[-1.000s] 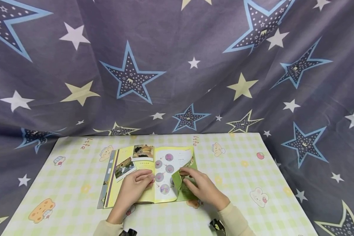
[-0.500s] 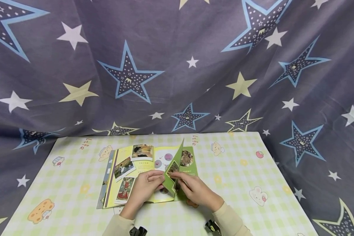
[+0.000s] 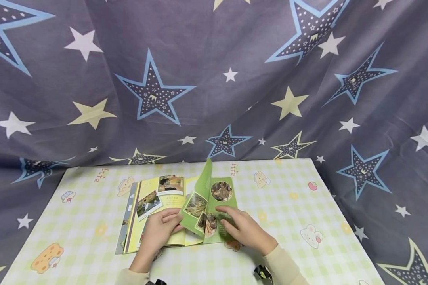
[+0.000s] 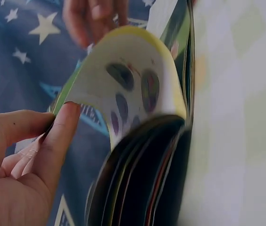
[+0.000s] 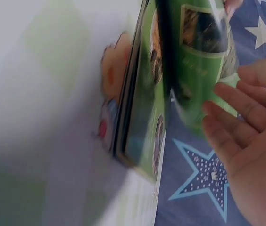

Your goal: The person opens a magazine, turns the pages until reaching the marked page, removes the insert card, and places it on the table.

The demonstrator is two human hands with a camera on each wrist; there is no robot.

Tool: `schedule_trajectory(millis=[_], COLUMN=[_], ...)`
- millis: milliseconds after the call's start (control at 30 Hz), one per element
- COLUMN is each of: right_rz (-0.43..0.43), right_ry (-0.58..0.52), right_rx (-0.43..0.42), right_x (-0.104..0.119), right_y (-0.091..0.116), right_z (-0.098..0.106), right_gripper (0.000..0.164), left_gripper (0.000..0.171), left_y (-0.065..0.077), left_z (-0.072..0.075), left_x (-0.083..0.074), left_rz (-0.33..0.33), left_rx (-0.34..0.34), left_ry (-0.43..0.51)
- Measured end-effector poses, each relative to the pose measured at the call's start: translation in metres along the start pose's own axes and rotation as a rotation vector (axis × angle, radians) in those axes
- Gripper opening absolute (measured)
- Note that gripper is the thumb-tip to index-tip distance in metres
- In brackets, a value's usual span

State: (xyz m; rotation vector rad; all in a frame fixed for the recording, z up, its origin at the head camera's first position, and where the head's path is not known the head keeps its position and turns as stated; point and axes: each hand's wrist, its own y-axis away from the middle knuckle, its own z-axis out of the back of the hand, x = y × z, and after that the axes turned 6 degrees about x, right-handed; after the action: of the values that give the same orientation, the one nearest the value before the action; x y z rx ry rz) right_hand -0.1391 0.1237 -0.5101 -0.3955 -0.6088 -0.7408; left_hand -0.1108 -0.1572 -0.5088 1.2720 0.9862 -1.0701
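Observation:
An open picture book (image 3: 171, 202) lies on the table, with yellow pages at its left and a green page (image 3: 230, 227) at its right. One green leaf (image 3: 201, 186) stands raised and bent between them. My left hand (image 3: 160, 229) pinches that leaf's edge between thumb and finger; the left wrist view shows its white underside (image 4: 93, 87) with purple round pictures. My right hand (image 3: 249, 231) is over the right-hand page with its fingers loosely bent and holding nothing. In the right wrist view those fingers (image 5: 236, 110) are beside the curved green leaf.
A light green checked tablecloth (image 3: 292, 206) with cartoon prints covers the table. Behind it and at the right hangs a dark curtain (image 3: 214, 95) with stars. Black wrist straps (image 3: 262, 272) show near the sleeves.
The green leaf has swung up and leftward from the right side, uncovering the green page beneath. It has passed from my right fingers to my left hand, and the right hand has let go.

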Motion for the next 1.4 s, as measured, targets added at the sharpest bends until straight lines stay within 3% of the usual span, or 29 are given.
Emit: schedule_trajectory(millis=[167, 433, 767, 1067, 1267, 1400], right_rz=[-0.058, -0.081, -0.140, -0.110, -0.060, -0.044], right_ry=[0.120, 0.181, 0.210, 0.206, 0.168, 0.139], right_rx=[0.057, 0.154, 0.253, 0.248, 0.232, 0.180], right_x=[-0.010, -0.019, -0.022, -0.021, -0.021, -0.022], right_y=[0.006, 0.012, 0.017, 0.017, 0.015, 0.013], right_z=[0.001, 0.000, -0.001, 0.003, 0.008, 0.011], right_gripper=[0.050, 0.067, 0.081, 0.066, 0.039, 0.030], left_gripper=[0.031, 0.039, 0.037, 0.039, 0.041, 0.041], left_y=[0.011, 0.031, 0.043, 0.047, 0.048, 0.048], left_z=[0.028, 0.071, 0.097, 0.105, 0.108, 0.109], left_x=[0.003, 0.009, 0.017, 0.022, 0.021, 0.020], left_rz=[0.032, 0.082, 0.128, 0.184, 0.194, 0.193], left_rx=[-0.088, -0.226, -0.304, -0.292, -0.272, -0.278], left_ry=[-0.006, -0.053, -0.091, -0.192, -0.131, -0.104])
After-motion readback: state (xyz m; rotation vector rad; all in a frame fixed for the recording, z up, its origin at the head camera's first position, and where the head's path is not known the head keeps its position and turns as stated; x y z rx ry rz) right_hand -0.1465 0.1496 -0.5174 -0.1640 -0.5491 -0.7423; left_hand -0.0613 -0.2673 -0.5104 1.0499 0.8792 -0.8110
